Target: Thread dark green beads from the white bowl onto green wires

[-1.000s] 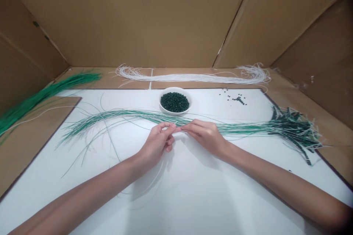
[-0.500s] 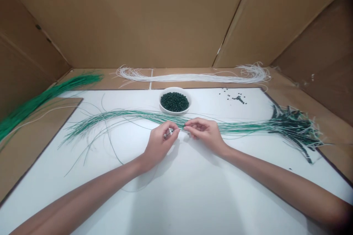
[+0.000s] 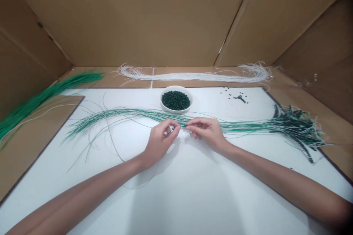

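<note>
My left hand [image 3: 162, 137] is closed in a pinch, thumb against forefinger, on a thin cord [image 3: 114, 147] that loops down left of the wrist. A small dark bead shows within its fingers. Facing it, my right hand [image 3: 206, 131] pinches at the cord's end, the fingertips of both hands a small gap apart. Whether a bead sits in the right fingertips is too small to tell. Behind the hands lies a long bundle of green and white cords [image 3: 242, 127], with dark green beads strung at its right end [image 3: 295, 125].
A white bowl [image 3: 177, 111] of dark green beads stands just beyond the bundle. Loose beads [image 3: 239, 98] lie to its right. White cords [image 3: 198, 77] stretch along the back, and green cords [image 3: 49, 95] lie at left. Cardboard walls [image 3: 154, 18] enclose the white board [image 3: 187, 198].
The fingertips of both hands have shifted slightly. A dark bead that showed at my right fingertips no longer shows clearly there. The whole view has moved a little.
</note>
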`<act>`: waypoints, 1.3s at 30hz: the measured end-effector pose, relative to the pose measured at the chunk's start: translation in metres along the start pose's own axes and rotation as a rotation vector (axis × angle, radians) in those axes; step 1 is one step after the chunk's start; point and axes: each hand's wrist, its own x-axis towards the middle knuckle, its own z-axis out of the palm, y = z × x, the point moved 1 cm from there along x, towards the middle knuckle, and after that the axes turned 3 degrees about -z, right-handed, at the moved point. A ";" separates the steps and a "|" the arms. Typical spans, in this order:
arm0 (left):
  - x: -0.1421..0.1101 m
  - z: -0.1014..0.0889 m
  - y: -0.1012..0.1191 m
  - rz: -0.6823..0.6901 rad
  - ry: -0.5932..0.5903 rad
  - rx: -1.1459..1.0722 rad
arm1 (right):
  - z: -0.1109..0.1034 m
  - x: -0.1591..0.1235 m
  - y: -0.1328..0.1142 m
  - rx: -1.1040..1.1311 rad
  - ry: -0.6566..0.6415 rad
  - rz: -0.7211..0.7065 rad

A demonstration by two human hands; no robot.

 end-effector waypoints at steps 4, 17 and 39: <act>0.000 0.001 -0.001 0.008 0.013 0.008 | 0.000 -0.001 0.001 0.013 0.003 0.004; 0.000 0.001 -0.001 0.081 0.013 0.059 | 0.000 -0.003 0.000 -0.061 0.009 -0.002; -0.001 0.001 -0.002 0.131 0.004 0.088 | 0.000 -0.004 0.000 -0.039 -0.027 0.012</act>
